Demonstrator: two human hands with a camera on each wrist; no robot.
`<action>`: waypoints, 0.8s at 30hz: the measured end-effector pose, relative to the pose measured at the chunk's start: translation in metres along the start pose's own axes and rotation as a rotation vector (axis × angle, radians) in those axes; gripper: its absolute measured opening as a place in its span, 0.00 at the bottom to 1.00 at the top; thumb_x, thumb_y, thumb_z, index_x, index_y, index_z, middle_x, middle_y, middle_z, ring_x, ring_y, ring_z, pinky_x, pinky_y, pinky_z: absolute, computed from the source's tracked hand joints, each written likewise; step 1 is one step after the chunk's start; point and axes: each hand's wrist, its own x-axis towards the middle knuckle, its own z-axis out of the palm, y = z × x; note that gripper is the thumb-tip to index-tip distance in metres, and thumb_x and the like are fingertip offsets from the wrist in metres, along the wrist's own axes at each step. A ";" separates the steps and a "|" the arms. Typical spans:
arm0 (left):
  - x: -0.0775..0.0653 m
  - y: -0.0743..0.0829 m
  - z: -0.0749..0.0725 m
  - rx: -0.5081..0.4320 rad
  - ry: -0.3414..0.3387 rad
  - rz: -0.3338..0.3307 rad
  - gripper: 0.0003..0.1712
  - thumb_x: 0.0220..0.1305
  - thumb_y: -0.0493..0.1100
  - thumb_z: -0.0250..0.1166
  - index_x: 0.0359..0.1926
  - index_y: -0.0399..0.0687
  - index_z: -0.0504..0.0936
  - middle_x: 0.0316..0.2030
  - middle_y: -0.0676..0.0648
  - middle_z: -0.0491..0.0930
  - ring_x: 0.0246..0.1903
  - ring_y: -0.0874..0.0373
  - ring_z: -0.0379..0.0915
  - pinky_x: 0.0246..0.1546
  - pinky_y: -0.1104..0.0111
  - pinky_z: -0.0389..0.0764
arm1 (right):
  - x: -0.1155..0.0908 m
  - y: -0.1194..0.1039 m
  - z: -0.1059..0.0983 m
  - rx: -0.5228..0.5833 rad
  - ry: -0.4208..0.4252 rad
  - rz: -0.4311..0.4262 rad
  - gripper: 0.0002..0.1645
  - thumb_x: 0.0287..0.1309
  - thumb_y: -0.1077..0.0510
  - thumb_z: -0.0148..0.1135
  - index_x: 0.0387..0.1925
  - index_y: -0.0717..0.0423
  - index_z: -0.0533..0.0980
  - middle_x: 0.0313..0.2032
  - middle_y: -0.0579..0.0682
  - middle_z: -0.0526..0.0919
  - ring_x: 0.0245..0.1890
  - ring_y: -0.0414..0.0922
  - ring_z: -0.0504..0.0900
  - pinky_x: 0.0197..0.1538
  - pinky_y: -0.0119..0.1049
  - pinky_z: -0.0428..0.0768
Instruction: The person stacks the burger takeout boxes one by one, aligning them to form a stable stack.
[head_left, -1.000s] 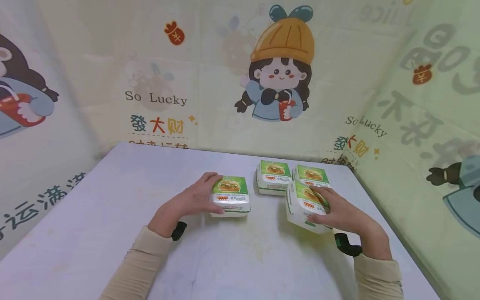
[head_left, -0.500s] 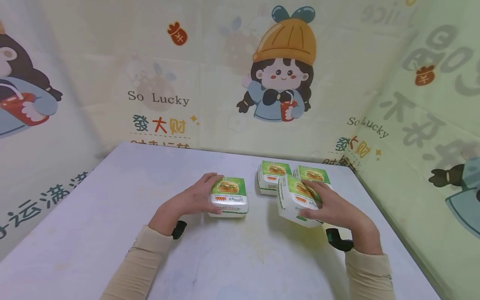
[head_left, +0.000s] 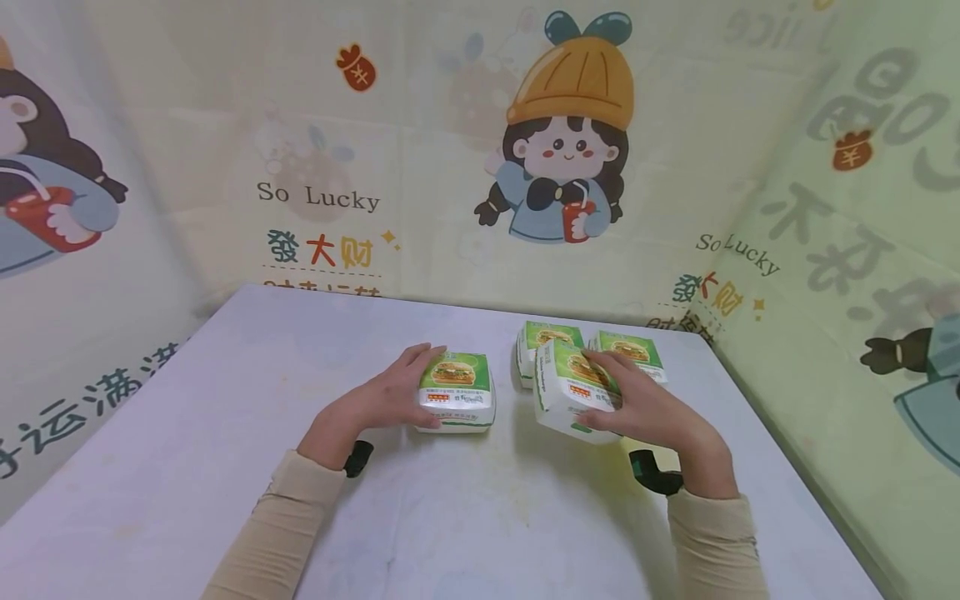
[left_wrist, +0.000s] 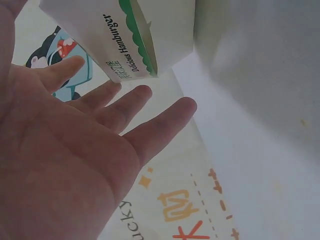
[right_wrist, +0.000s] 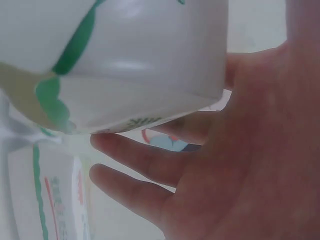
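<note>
My left hand (head_left: 386, 398) grips the left side of a green-and-white hamburger box (head_left: 457, 392) on the table, thumb at its front and fingertips toward the back. In the left wrist view, its side printed "Delicious Hamburger" (left_wrist: 122, 47) faces my palm, the lower fingers spread beneath. With thumb and fingers, my right hand (head_left: 648, 408) holds a second hamburger box (head_left: 558, 387) by its right side. This one is tilted and raised off the table, its shadow falling below. The right wrist view has its white wall (right_wrist: 150, 50) close up against the fingers.
Two more hamburger boxes stand at the back right: one box (head_left: 534, 335) partly hidden behind the raised one, the other box (head_left: 636, 350) beside it. The white table (head_left: 450, 517) meets a printed cloth backdrop (head_left: 435, 150) at the back and both sides.
My right hand has carried its tilted box leftward and a little toward the back, closer to the left box. The left hand and its box have barely shifted.
</note>
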 end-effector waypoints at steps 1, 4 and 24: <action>0.000 0.000 0.000 0.004 0.000 -0.005 0.61 0.50 0.51 0.77 0.78 0.52 0.49 0.77 0.40 0.45 0.71 0.42 0.54 0.66 0.47 0.67 | 0.001 -0.002 0.001 0.001 0.001 -0.002 0.54 0.52 0.36 0.68 0.76 0.45 0.55 0.72 0.57 0.58 0.63 0.56 0.66 0.54 0.53 0.73; 0.001 -0.001 0.000 0.011 0.006 -0.018 0.62 0.51 0.55 0.76 0.78 0.50 0.48 0.76 0.41 0.46 0.70 0.44 0.56 0.67 0.49 0.67 | 0.006 -0.006 0.003 0.004 0.002 -0.010 0.54 0.52 0.35 0.68 0.76 0.43 0.55 0.73 0.56 0.58 0.63 0.55 0.65 0.55 0.53 0.73; 0.002 -0.006 -0.002 -0.026 0.042 0.016 0.64 0.49 0.54 0.78 0.77 0.43 0.49 0.74 0.39 0.53 0.66 0.46 0.60 0.68 0.50 0.65 | 0.035 -0.048 0.026 0.040 0.021 -0.088 0.57 0.49 0.35 0.69 0.77 0.37 0.53 0.74 0.49 0.55 0.62 0.51 0.69 0.57 0.53 0.75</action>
